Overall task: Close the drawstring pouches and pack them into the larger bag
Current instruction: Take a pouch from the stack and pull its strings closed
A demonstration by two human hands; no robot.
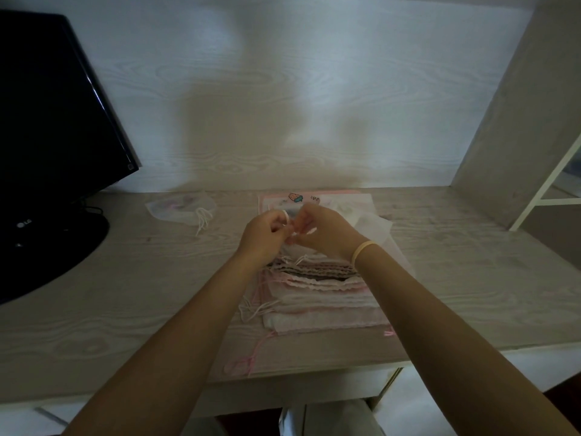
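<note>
Left hand [262, 236] and right hand [320, 231] pinching white drawstrings [287, 220] | above pouch stack [320, 297] | tabletop [125, 294]

A black LG monitor [53, 114] stood at the far left of the pale wood-grain table [132, 294], its screen dark and angled inward on a round black base [47, 247]. A thin black cable [92, 210] curled behind that base. The wall [283, 89] behind the table had the same pale wood grain. To the right rose a grey side panel [518, 121], with a white frame [550, 190] just beyond it.
</note>
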